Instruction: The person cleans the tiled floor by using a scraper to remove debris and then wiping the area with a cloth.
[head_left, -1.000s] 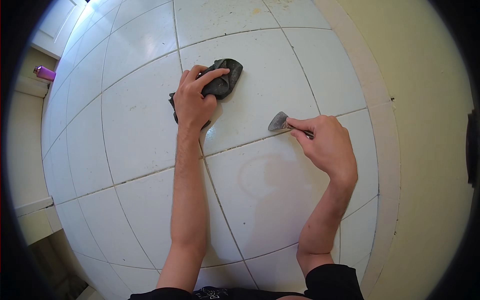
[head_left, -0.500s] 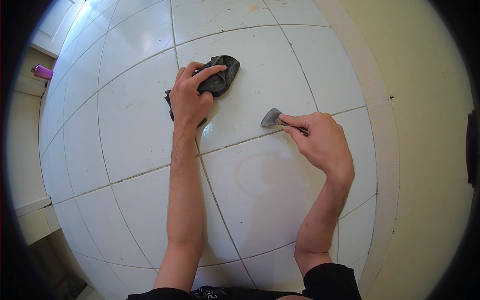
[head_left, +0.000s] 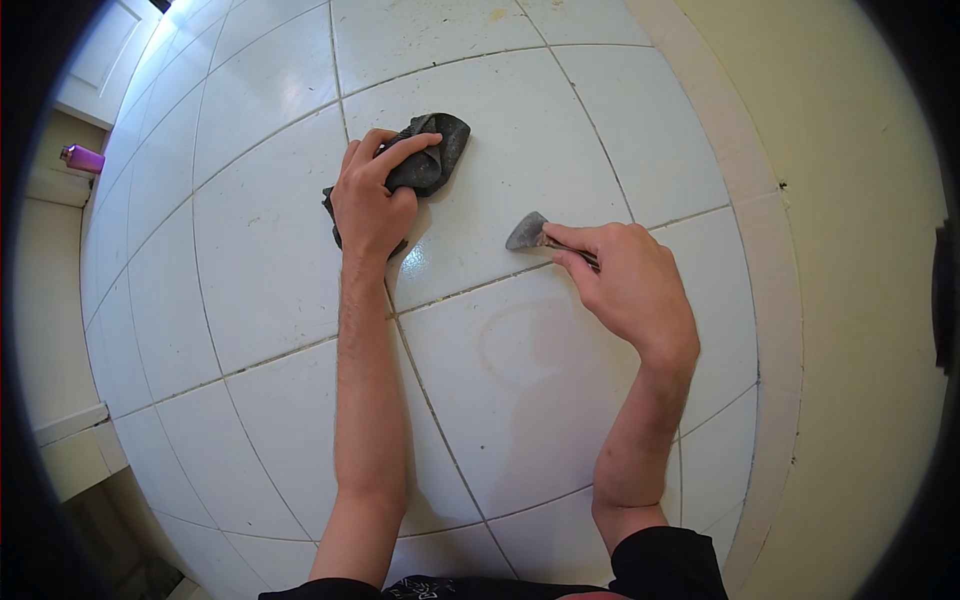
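A crumpled dark grey cloth [head_left: 447, 150] lies on the white tiles, bunched under my left hand [head_left: 372, 205], whose fingers grip its folds. Part of the cloth sticks out to the left of the wrist and part beyond the fingertips. In my right hand [head_left: 635, 285] is a scraper [head_left: 527, 232] with a grey, flared metal blade, pinched by its thin handle. The blade points left and rests at or just above the tile, close to a grout line; exact contact cannot be made out. Most of the handle is hidden in the palm.
White tiles [head_left: 280, 270] with dark grout lines carry small specks and yellowish stains toward the far side. A beige border strip and a pale yellow wall [head_left: 860, 300] run along the right. At the far left stands a purple container [head_left: 83, 158] near white cabinetry.
The scraper in my right hand has shifted slightly left. My left hand and the cloth sit a little further left in the picture, as the whole view has moved slightly.
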